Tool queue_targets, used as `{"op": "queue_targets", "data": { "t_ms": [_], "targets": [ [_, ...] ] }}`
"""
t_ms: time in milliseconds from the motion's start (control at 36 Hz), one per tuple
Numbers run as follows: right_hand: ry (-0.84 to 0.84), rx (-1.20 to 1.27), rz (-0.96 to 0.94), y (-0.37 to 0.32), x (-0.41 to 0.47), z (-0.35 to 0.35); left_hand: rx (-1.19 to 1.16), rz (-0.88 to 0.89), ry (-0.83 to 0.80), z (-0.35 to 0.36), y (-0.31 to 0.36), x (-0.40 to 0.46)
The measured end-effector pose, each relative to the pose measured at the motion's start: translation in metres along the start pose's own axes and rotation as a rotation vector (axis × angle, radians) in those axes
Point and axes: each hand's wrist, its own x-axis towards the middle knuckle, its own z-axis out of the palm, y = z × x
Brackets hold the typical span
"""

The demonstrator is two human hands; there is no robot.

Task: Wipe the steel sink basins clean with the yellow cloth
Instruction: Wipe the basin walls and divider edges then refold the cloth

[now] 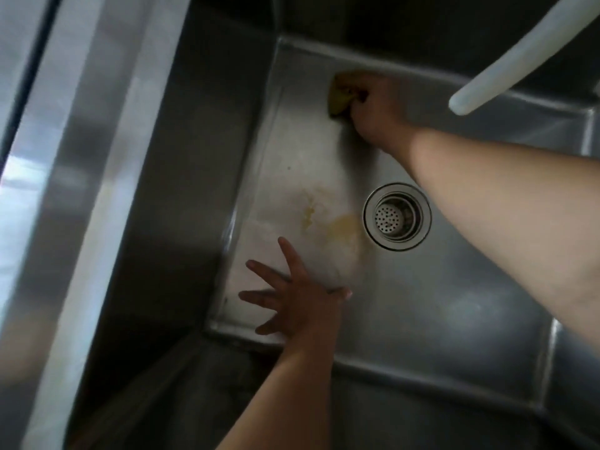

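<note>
From the head camera we look straight down into one steel sink basin [438, 303]; its near and right walls run out of the picture, and we cannot see any second basin. Our right hand [378, 108] reaches to the far side of the basin floor, fingers curled around the yellow cloth [341, 95], which sits pressed where the floor meets the far wall. Most of the cloth is hidden under the fingers and blurred, so we make out only a bunched yellow corner to the left of the knuckles. Our left hand [293, 297] is open with fingers spread, over the near left part of the floor; whether it touches the steel we cannot tell. Between the two hands lies a yellowish stain [328, 222], just left of the round drain strainer [396, 217]. The right forearm crosses just beside the drain's right rim. A pale hose [519, 60] enters from the far right corner, its upper part cut off by the frame.
</note>
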Motion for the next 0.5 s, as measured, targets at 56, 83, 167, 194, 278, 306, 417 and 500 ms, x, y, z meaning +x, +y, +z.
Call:
{"op": "queue_targets", "data": {
  "t_ms": [56, 83, 167, 194, 278, 306, 417, 500],
  "targets": [
    [-0.102, -0.037, -0.067, -0.006, 0.001, 0.01, 0.0, -0.014, -0.005, 0.0, 0.001, 0.001],
    [-0.141, -0.09, -0.112, -0.009, -0.003, 0.013, -0.004, -0.014, -0.011, -0.001, 0.002, 0.001],
    [-0.269, -0.229, -0.245, -0.007, -0.026, 0.001, -0.029, 0.001, -0.048, -0.007, 0.001, -0.002],
    [-0.303, -0.261, -0.265, -0.004, -0.036, -0.005, -0.037, 0.002, -0.056, -0.009, 0.001, -0.004],
    [-0.331, -0.303, -0.289, 0.013, -0.07, -0.024, -0.029, 0.01, -0.065, -0.013, 0.002, -0.007],
    [-0.334, -0.324, -0.28, 0.02, -0.08, -0.031, -0.027, 0.007, -0.061, -0.014, 0.003, -0.008],
    [-0.354, -0.423, -0.169, 0.046, -0.114, -0.055, -0.025, 0.011, -0.047, -0.015, 0.003, -0.01],
    [-0.36, -0.329, 0.025, 0.054, -0.129, -0.063, -0.016, 0.005, -0.052, -0.018, 0.003, -0.011]
  ]
}}
